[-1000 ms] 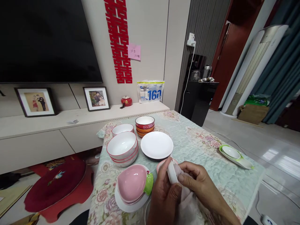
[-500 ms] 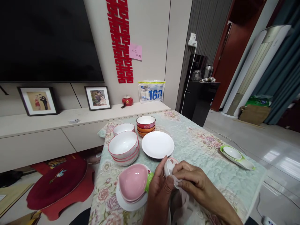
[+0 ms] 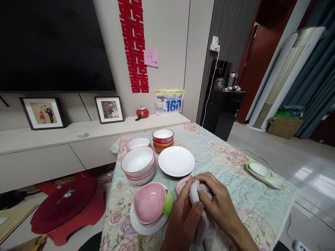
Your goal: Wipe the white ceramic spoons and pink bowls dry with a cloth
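Note:
My left hand grips a small white dish, which stands tilted on edge between my two hands. Against the dish's far side, my right hand presses a thin whitish cloth that hangs down between my wrists. Part of the dish is hidden by fingers and cloth. Just behind my left fingertips lies a pink-rimmed dish, partly covered by the hands. Left of my left hand, a pink peach-shaped bowl with a green leaf handle rests on a white plate.
White plates are stacked beyond my hands. Red-rimmed white bowls stand left, with red and orange bowls behind. Green-edged dishes sit near the right edge of the floral tablecloth. A red stool stands at left.
The white dish has turned from facing up to standing on edge. My right hand has shifted over its far side with the cloth, and the pink-rimmed dish behind shows more.

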`<move>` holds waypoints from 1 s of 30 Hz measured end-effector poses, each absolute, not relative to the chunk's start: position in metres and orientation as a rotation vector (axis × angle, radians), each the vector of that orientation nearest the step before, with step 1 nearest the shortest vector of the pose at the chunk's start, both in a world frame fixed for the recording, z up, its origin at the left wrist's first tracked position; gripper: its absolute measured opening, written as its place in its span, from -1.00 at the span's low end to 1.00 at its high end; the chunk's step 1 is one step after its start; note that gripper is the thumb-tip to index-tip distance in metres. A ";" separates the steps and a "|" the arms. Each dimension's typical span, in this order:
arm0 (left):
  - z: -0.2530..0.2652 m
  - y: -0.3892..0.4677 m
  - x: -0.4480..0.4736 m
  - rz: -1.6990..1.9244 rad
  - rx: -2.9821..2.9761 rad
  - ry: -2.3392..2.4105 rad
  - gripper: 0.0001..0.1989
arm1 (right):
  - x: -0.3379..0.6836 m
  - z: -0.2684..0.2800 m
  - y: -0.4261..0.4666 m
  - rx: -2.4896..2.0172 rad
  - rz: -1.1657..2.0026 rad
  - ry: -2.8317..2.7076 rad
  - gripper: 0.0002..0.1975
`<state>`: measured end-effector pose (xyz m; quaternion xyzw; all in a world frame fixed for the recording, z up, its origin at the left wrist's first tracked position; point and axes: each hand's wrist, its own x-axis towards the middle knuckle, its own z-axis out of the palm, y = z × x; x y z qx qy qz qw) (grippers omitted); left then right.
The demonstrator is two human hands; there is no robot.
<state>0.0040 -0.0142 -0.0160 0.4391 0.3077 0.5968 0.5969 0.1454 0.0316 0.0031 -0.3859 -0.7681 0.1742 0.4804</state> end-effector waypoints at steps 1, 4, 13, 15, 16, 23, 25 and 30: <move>-0.018 -0.015 0.004 1.372 1.076 0.738 -0.39 | 0.147 0.004 0.033 -0.962 0.473 -1.882 -0.69; -0.022 -0.017 0.006 1.383 1.162 0.846 -0.38 | 0.150 0.006 0.034 -0.981 0.547 -1.900 -0.69; -0.036 -0.020 0.019 1.505 1.148 1.111 -0.44 | 0.152 0.010 0.024 -0.801 0.102 -2.024 -0.74; -0.038 -0.018 0.020 1.540 1.189 1.182 -0.52 | 0.152 0.013 0.020 -0.762 -0.009 -2.074 -0.74; -0.037 -0.017 0.020 1.550 1.223 1.208 -0.58 | 0.151 0.014 0.018 -0.745 -0.051 -2.100 -0.73; -0.029 -0.015 0.016 1.552 1.476 1.287 -0.69 | 0.143 0.010 0.021 -0.786 0.066 -1.930 -0.67; -0.031 -0.014 0.015 1.617 1.525 1.275 -0.67 | 0.140 0.006 0.024 -0.840 0.285 -1.842 -0.70; -0.037 -0.009 0.012 1.749 1.718 1.284 -0.64 | 0.135 0.001 0.027 -0.965 0.895 -1.687 -0.75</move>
